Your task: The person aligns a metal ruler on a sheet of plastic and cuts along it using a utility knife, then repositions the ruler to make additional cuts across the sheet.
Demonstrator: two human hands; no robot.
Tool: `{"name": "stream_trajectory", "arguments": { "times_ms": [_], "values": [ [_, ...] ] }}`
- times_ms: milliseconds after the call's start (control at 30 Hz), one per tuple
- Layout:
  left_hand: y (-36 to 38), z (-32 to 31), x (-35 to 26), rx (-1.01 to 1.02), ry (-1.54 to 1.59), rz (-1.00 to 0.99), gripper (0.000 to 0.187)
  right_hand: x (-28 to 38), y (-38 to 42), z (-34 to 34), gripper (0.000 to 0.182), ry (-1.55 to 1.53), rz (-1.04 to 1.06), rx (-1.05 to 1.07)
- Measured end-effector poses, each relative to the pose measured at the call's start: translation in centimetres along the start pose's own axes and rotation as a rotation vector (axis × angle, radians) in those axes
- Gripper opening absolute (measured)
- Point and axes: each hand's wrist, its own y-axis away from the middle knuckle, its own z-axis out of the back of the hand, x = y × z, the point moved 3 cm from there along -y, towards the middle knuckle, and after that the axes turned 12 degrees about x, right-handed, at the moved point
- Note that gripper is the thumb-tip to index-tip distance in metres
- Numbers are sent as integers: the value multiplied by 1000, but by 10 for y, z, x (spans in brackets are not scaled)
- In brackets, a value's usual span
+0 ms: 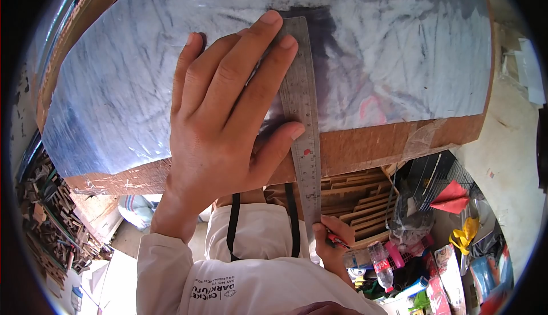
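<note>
A long steel ruler (303, 92) lies across the plastic-covered board (399, 46), and its near end sticks out past the board's front edge. My left hand (220, 92) is spread flat along the ruler's left side, with its index fingertip and thumb tip right at the ruler's edge. Under that hand and the ruler shows a dark patch (324, 35). Below the board edge, my right hand (334, 239) is closed around a small red-and-black tool (338, 239), mostly hidden by the fingers. Its thumb is beside the ruler's near end.
Brown wood (365, 146) forms the board's front edge, with clear tape at the right. Beneath are wooden slats (359, 201), a plastic bottle (381, 266), a yellow item (465, 235) and a wire basket (439, 178). Scrap wood sticks (51, 212) are piled at left.
</note>
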Motion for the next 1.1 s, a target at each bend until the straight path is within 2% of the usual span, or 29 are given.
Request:
{"name": "stream_trajectory", "arguments": {
  "times_ms": [567,633,733,1100],
  "values": [
    [1,-1,1,-38,61,17,66,4,-7,11,17,29,-19,31],
    [1,-1,1,-40,58,14,66,1,-6,13,26,-9,-34,75],
    [-1,1,1,-27,43,11,66,4,-4,8,17,2,-10,19],
    [-1,0,-1,0,8,16,66,3,-2,6,18,-7,-52,45]
  ]
}}
